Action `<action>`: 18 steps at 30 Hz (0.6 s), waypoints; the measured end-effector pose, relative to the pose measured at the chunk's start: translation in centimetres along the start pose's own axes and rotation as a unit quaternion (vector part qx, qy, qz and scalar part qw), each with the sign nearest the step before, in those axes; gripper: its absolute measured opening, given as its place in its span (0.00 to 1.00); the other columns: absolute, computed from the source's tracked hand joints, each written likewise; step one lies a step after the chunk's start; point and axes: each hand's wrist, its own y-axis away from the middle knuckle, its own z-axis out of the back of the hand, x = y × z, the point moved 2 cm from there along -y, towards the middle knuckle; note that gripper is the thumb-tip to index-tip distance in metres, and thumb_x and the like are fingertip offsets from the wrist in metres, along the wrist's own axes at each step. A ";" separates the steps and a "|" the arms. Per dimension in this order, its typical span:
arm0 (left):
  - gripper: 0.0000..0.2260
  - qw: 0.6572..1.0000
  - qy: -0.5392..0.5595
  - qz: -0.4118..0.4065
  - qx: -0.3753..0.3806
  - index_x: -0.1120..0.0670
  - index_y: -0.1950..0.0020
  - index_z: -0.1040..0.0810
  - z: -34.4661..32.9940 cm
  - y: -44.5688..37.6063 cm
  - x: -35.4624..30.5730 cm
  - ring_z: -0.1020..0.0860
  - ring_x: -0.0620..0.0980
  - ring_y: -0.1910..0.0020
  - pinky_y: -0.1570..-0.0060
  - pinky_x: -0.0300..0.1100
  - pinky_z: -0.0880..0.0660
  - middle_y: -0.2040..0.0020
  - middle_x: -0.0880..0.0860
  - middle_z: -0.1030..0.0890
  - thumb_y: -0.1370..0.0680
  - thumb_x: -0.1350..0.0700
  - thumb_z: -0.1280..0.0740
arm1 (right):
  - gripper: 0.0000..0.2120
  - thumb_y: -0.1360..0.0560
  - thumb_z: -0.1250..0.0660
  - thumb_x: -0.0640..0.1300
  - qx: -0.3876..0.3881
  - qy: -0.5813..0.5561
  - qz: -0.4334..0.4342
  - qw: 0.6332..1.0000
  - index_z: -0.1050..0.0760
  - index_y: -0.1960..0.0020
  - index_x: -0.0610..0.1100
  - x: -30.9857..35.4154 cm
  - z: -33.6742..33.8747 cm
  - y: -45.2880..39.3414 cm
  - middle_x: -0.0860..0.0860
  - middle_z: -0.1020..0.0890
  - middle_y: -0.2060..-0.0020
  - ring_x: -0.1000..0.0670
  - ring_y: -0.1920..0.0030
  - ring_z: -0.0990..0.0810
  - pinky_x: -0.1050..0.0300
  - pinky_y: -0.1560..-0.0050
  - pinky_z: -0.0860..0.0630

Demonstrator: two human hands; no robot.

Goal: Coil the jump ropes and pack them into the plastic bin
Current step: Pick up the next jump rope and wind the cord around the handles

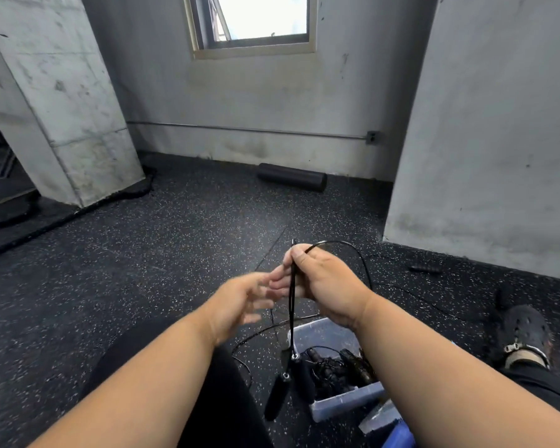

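From the head view, the person sits on the black speckled rubber floor [143,270] with both bare forearms stretched forward. The right hand [320,279] is raised in front of them, fingers and thumb curled round the thin black jump rope cord [292,305], pinching it near the top. From that grip the doubled cord drops straight down, and the rope's two black cylindrical handles [280,392] dangle at its end, just left of the bin's near corner. Another length of the same cord arcs out of the fist to the right and trails down onto the floor.

The left hand [240,302] hovers just beside the right one, fingers spread and loose, holding nothing; it looks blurred, and whether its fingertips touch the cord I cannot tell.

Below the right wrist stands the clear rectangular plastic bin [346,405], holding a dark tangle of black ropes and handles [340,367].

Farther off, a black foam roller [291,176] lies against the grey concrete wall [272,101] beneath a window [259,21]. A black perforated clog [527,331] shows at the right.
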 end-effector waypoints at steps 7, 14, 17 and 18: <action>0.17 0.958 -0.257 -0.017 0.128 0.43 0.28 0.24 -3.2 -0.6 3.2 0.21 0.34 0.53 0.48 0.34 0.24 0.47 0.41 0.16 0.16 0.49 0.30 | 0.14 0.12 0.45 0.49 -0.046 0.002 0.028 0.999 0.26 0.48 0.42 1.4 -0.3 -0.6 0.40 0.13 0.52 0.45 0.54 0.14 0.48 0.52 0.17; 0.13 0.978 -0.196 -0.056 0.049 0.51 0.41 0.20 -3.5 -1.4 3.0 0.14 0.48 0.53 0.53 0.43 0.19 0.42 0.53 0.14 0.11 0.49 0.43 | 0.20 0.13 0.46 0.57 -0.095 0.086 0.031 0.991 0.20 0.38 0.48 2.0 0.8 -0.7 0.50 0.12 0.47 0.49 0.45 0.16 0.48 0.42 0.25; 0.13 0.997 -0.048 -0.058 0.006 0.57 0.43 0.23 -2.7 -1.1 1.1 0.13 0.51 0.56 0.56 0.43 0.18 0.46 0.58 0.12 0.11 0.53 0.44 | 0.23 0.17 0.46 0.62 -0.073 0.078 -0.034 0.994 0.20 0.34 0.51 -0.1 2.8 -0.2 0.50 0.14 0.43 0.48 0.42 0.19 0.45 0.36 0.27; 0.13 0.998 -0.007 -0.062 -0.008 0.59 0.42 0.23 -2.5 -0.8 0.5 0.13 0.53 0.55 0.56 0.42 0.17 0.47 0.59 0.12 0.11 0.54 0.45 | 0.24 0.19 0.45 0.62 -0.056 0.086 -0.056 0.993 0.21 0.33 0.53 -1.2 3.4 0.2 0.50 0.15 0.41 0.47 0.38 0.19 0.43 0.33 0.28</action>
